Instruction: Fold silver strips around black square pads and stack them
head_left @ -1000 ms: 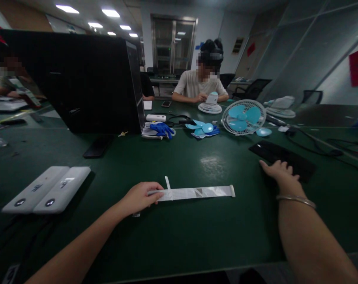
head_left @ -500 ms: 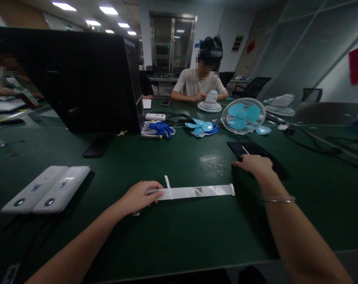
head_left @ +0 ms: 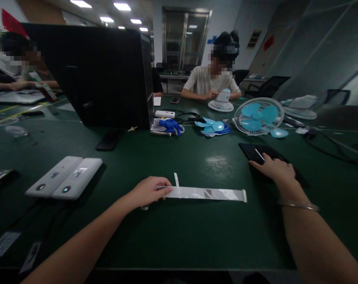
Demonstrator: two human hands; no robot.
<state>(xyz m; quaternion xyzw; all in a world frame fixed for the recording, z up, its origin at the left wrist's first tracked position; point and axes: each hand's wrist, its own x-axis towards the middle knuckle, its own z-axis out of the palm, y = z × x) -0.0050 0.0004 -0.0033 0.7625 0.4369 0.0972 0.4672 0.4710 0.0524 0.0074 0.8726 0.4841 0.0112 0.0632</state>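
Observation:
My left hand (head_left: 150, 191) rests with curled fingers on the left end of a long white flat strip (head_left: 208, 193) that lies across the green table (head_left: 179, 236). The fingers press the strip down. My right hand (head_left: 275, 169), with a bangle on the wrist, lies flat with fingers stretched on a black flat slab (head_left: 266, 156) to the right of the strip.
Two white oblong devices (head_left: 64, 182) lie at the left. A big black box (head_left: 98, 75) stands behind, with a dark phone (head_left: 108, 140) before it. Blue gloves (head_left: 170, 126), loose fan blades (head_left: 212, 127) and a small fan (head_left: 258, 116) sit farther back. A person sits opposite.
My right hand has slid the black slab leftward, closer to the strip. My view has shifted slightly to the left. My left hand has stayed on the strip.

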